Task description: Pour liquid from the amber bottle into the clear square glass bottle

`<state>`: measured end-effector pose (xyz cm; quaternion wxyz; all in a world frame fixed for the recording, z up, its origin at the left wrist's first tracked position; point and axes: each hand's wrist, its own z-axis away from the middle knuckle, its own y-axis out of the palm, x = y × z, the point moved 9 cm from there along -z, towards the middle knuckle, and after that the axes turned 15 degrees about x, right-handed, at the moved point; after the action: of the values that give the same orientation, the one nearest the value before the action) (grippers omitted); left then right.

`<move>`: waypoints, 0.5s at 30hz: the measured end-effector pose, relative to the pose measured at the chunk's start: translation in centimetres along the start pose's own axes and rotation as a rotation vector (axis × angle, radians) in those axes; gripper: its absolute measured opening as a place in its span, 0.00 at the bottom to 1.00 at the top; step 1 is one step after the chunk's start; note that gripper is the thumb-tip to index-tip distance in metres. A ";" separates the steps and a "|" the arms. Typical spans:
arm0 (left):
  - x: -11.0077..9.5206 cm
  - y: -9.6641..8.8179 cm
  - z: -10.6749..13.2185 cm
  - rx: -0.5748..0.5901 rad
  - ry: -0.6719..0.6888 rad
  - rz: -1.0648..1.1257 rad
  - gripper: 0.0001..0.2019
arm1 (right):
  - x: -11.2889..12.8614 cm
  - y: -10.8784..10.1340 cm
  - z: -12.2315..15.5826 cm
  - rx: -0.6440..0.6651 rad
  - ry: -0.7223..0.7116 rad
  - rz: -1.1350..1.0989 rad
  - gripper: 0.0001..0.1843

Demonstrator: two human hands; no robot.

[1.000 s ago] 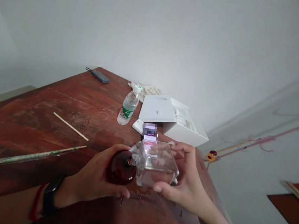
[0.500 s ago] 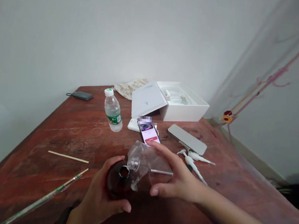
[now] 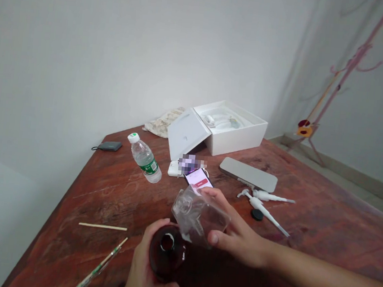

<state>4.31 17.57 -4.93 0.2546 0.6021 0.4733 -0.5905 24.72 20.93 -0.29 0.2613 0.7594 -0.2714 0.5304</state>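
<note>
My left hand (image 3: 147,270) is wrapped round a dark brown glass bottle (image 3: 167,251) with an open mouth, standing on the red-brown wooden table (image 3: 322,228). My right hand (image 3: 236,238) grips a clear square glass bottle (image 3: 200,216), tilted so its neck points down at the brown bottle's mouth. The two bottles are close together, near the table's front edge.
Behind the hands lie a lit phone (image 3: 199,179), a plastic water bottle (image 3: 144,159), an open white box (image 3: 226,133), a grey flat case (image 3: 247,174), two white pump heads (image 3: 267,205), a black cap (image 3: 257,214), a wooden stick (image 3: 102,226) and a glass rod (image 3: 98,267).
The view has swung to the right, showing more of the table. The clear bottle is tipped further over and its neck has come down onto the brown bottle's mouth.
</note>
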 end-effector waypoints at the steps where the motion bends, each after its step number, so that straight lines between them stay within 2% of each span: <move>1: 0.2 -0.1 0.2 0.000 0.002 -0.003 0.60 | -0.1 -0.1 0.0 -0.008 -0.005 0.020 0.44; 6: 0.6 0.0 0.8 0.029 0.012 -0.055 0.56 | -0.3 -0.4 0.0 0.005 -0.014 0.097 0.45; 11: 0.3 0.5 0.2 0.032 0.040 -0.023 0.58 | 0.1 -0.9 0.2 -0.017 -0.047 0.327 0.44; 15: 0.3 0.8 -0.1 0.059 -0.020 -0.044 0.59 | -0.4 -1.3 0.4 -0.046 -0.035 0.349 0.46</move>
<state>5.01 17.37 -5.36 0.2286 0.5927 0.4663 -0.6157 25.76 21.63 -0.97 0.1781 0.7037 -0.4156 0.5480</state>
